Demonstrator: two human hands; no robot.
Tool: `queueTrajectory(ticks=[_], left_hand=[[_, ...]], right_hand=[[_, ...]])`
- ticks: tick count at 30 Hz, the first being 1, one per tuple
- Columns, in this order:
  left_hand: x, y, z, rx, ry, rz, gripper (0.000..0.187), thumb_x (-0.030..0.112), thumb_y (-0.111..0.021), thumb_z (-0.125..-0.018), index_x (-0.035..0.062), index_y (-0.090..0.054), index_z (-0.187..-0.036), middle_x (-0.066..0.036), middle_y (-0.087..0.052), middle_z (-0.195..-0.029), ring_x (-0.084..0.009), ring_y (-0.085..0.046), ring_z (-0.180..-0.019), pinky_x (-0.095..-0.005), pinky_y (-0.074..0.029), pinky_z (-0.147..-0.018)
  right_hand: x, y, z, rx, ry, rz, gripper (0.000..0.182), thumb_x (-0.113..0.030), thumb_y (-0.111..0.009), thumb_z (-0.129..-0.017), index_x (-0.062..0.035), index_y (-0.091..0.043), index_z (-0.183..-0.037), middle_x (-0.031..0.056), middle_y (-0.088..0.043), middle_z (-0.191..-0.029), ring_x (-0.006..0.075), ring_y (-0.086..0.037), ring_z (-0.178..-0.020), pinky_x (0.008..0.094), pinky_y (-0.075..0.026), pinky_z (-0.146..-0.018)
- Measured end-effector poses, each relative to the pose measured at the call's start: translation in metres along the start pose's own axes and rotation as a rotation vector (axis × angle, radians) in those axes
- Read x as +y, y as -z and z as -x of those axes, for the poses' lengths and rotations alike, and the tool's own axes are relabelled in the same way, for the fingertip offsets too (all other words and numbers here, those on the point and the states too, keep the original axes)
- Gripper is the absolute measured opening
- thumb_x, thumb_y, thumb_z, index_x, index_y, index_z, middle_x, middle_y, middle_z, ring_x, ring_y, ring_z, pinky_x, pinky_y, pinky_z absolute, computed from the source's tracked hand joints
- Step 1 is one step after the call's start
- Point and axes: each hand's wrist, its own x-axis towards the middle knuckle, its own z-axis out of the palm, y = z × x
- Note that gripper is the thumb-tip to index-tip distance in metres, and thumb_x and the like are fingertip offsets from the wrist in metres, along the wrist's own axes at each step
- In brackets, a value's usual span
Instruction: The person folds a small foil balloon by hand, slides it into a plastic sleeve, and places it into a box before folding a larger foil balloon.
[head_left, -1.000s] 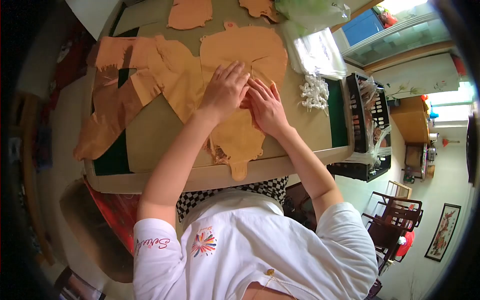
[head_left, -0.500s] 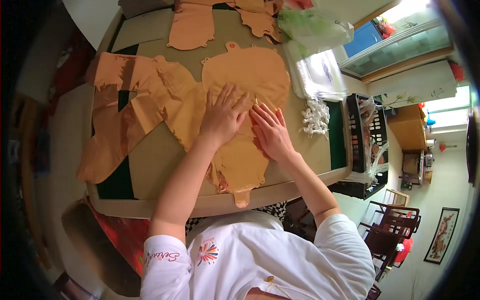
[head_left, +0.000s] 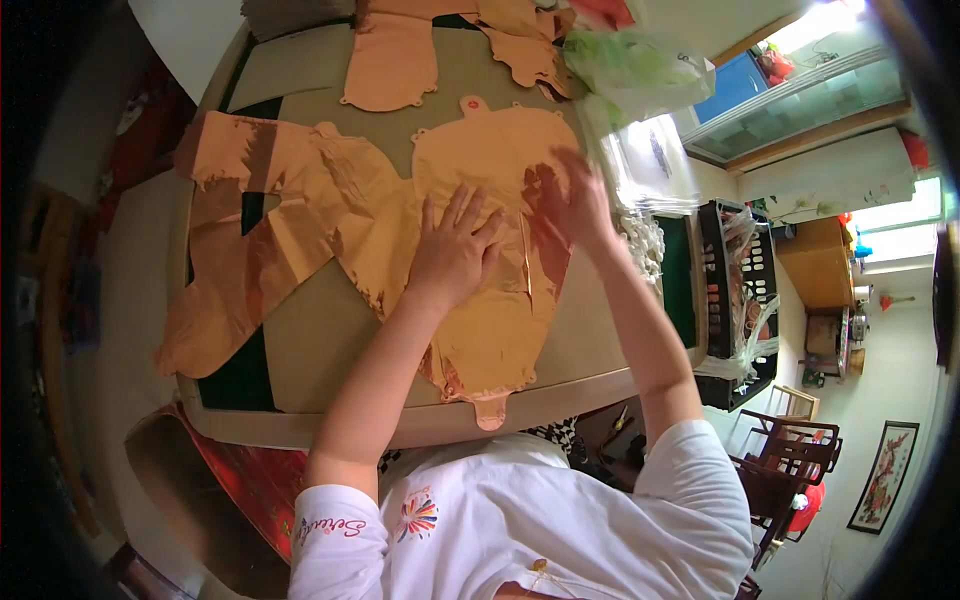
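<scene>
A flat, deflated rose-gold foil balloon (head_left: 490,340) lies spread over the table before me, with small tabs along its rim. My left hand (head_left: 455,245) rests palm down on its middle, fingers spread. At the balloon's upper right edge is my right hand (head_left: 584,205), smeared by motion. I cannot make out whether its fingers pinch the foil. Beside that hand the foil is creased and shows a darker sheen. A thin vertical crease runs down the balloon between my two hands.
More foil (head_left: 390,65) lies at the table's far side. To the right are a green-white plastic bag (head_left: 635,70), clear plastic packets (head_left: 655,170) and a white tangled bundle (head_left: 645,245). A black crate (head_left: 712,300) stands off the table's right edge.
My right hand has left the balloon's middle and moved up and right to its edge. The left hand stays flat on the foil. A crease now shows where the right hand was.
</scene>
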Motion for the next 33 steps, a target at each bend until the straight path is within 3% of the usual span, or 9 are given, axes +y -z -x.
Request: queueTrajectory(ticks=[1, 2, 5, 6, 9, 13, 20, 26, 33], left_hand=[[0.000, -0.001, 0.000, 0.003, 0.001, 0.009, 0.045, 0.034, -0.053, -0.096, 0.0179, -0.054, -0.138, -0.014, -0.042, -0.148, -0.0322, -0.034, -0.140, -0.0590, -0.019, -0.115], [0.000, 0.000, -0.001, 0.006, 0.005, 0.016, 0.045, 0.034, -0.053, -0.096, 0.0176, -0.054, -0.137, -0.014, -0.042, -0.147, -0.0324, -0.035, -0.140, -0.0592, -0.019, -0.115], [0.000, 0.002, -0.002, -0.024, 0.014, 0.029, 0.046, 0.034, -0.053, -0.095, 0.0172, -0.053, -0.138, -0.014, -0.043, -0.147, -0.0322, -0.034, -0.140, -0.0593, -0.020, -0.115], [-0.001, 0.001, -0.001, -0.019, 0.015, 0.030, 0.046, 0.034, -0.053, -0.095, 0.0173, -0.053, -0.138, -0.014, -0.042, -0.147, -0.0321, -0.034, -0.141, -0.0592, -0.020, -0.115], [-0.001, -0.002, 0.000, -0.006, 0.021, 0.033, 0.047, 0.036, -0.053, -0.095, 0.0179, -0.052, -0.139, -0.013, -0.042, -0.148, -0.0318, -0.033, -0.141, -0.0588, -0.019, -0.115], [0.000, -0.002, -0.001, 0.031, 0.032, 0.063, 0.052, 0.041, -0.054, -0.095, 0.0190, -0.049, -0.142, -0.013, -0.041, -0.149, -0.0313, -0.033, -0.141, -0.0589, -0.019, -0.115], [0.003, 0.001, -0.001, 0.095, 0.034, 0.114, 0.051, 0.039, -0.058, -0.094, 0.0136, -0.051, -0.138, -0.013, -0.043, -0.146, -0.0310, -0.036, -0.139, -0.0584, -0.022, -0.113], [-0.001, 0.005, 0.007, 0.132, -0.005, 0.091, 0.033, 0.030, -0.058, -0.094, 0.0063, -0.065, -0.116, -0.008, -0.062, -0.125, -0.0221, -0.048, -0.128, -0.0589, -0.024, -0.112], [0.002, 0.000, 0.006, 0.189, -0.026, 0.055, 0.030, 0.029, -0.058, -0.093, 0.0083, -0.068, -0.113, -0.007, -0.063, -0.122, -0.0203, -0.050, -0.126, -0.0594, -0.024, -0.112]], right_hand=[[0.013, 0.001, -0.022, -0.084, -0.121, 0.122, 0.037, -0.017, -0.060, -0.089, -0.0064, -0.058, -0.124, 0.0174, -0.059, -0.121, 0.0369, -0.047, -0.120, 0.0451, -0.041, -0.099], [0.015, 0.000, -0.038, -0.089, -0.195, 0.204, 0.029, -0.019, -0.059, -0.091, -0.0057, -0.061, -0.117, 0.0156, -0.063, -0.111, 0.0340, -0.056, -0.110, 0.0422, -0.046, -0.092], [-0.016, 0.020, -0.054, -0.240, -0.210, -0.103, 0.022, -0.019, -0.059, -0.091, -0.0053, -0.064, -0.108, 0.0138, -0.066, -0.097, 0.0302, -0.064, -0.093, 0.0393, -0.051, -0.082], [-0.029, 0.021, -0.042, -0.207, -0.058, -0.144, 0.016, -0.016, -0.060, -0.089, -0.0054, -0.065, -0.100, 0.0128, -0.066, -0.085, 0.0275, -0.067, -0.077, 0.0378, -0.052, -0.072], [-0.059, 0.029, 0.014, -0.353, 0.068, 0.014, 0.014, -0.010, -0.063, -0.084, -0.0061, -0.061, -0.098, 0.0134, -0.058, -0.103, 0.0354, -0.054, -0.106, 0.0464, -0.043, -0.091], [-0.070, 0.026, 0.072, -0.324, 0.185, 0.113, 0.040, -0.010, -0.059, -0.090, -0.0021, -0.057, -0.130, 0.0157, -0.053, -0.137, 0.0312, -0.047, -0.131, 0.0463, -0.031, -0.113], [-0.064, 0.022, 0.082, -0.324, 0.169, 0.007, 0.043, -0.011, -0.058, -0.093, -0.0028, -0.054, -0.135, 0.0141, -0.050, -0.142, 0.0282, -0.044, -0.136, 0.0464, -0.029, -0.114], [-0.060, 0.020, 0.085, -0.322, 0.165, 0.000, 0.043, -0.013, -0.057, -0.093, -0.0031, -0.053, -0.135, 0.0138, -0.049, -0.143, 0.0282, -0.043, -0.136, 0.0468, -0.028, -0.114], [-0.063, 0.019, 0.085, -0.288, 0.179, 0.019, 0.043, -0.018, -0.060, -0.092, -0.0082, -0.055, -0.134, 0.0198, -0.045, -0.144, 0.0358, -0.041, -0.136, 0.0482, -0.029, -0.113]])
